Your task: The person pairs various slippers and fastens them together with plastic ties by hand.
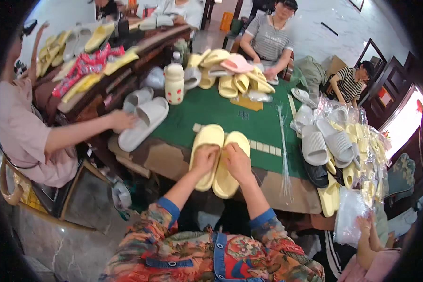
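Note:
Two pale yellow slide slippers lie side by side in front of me at the near table edge, the left slipper (208,134) and the right slipper (227,182). My left hand (205,159) is closed at the inner side of the left slipper, just below its strap. Close beside it, my right hand (238,162) is closed on the strap edge of the right slipper. The fingertips of both hands nearly meet between the slippers. Whether a small thing is pinched there is too fine to tell.
Thin clear strands (284,162) lie right of the slippers, near a row of small pale pieces (266,148). A cream bottle (174,84) stands behind. Slippers are piled at the back (228,87) and right (331,141). A co-worker's hand (122,121) touches grey slippers (148,120) at left.

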A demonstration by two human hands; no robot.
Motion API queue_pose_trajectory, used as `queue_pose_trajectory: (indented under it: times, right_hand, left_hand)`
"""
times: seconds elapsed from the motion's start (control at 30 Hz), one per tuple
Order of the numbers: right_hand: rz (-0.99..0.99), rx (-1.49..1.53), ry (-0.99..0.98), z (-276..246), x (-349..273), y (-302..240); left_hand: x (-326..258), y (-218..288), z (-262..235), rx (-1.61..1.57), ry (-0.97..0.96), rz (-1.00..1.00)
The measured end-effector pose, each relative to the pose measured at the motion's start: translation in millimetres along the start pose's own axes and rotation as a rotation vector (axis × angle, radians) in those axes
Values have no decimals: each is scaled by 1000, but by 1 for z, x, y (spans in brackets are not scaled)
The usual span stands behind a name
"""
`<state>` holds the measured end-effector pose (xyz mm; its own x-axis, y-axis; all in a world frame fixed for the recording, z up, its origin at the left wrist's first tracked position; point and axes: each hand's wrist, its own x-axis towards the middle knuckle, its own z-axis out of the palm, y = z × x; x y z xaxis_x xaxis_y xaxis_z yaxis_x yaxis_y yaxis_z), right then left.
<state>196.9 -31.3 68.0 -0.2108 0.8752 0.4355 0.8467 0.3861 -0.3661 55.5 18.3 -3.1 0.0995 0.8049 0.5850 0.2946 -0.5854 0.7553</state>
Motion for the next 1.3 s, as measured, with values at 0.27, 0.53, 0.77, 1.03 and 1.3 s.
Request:
queue_pose_trajectory:
  times: [0.27, 0.53, 0.77, 1.03, 1.3]
  right_hand:
    - [-6, -56, 6, 5, 15, 8]
    - [179, 475, 175, -1, 34, 39]
    - [-2, 285, 194, -10, 37, 21]
    - [129, 404, 305, -20, 29, 34]
    - [-130, 281, 534, -12, 30, 34]
  left_hand:
    - [-1, 13, 0, 214, -71, -86]
    - [-2, 8, 8, 162, -164, -47]
    - [36, 42, 14, 627, -692, -608]
    - [1, 6, 37, 600, -182, -224]
    - [9, 9, 30, 624, -276, -228]
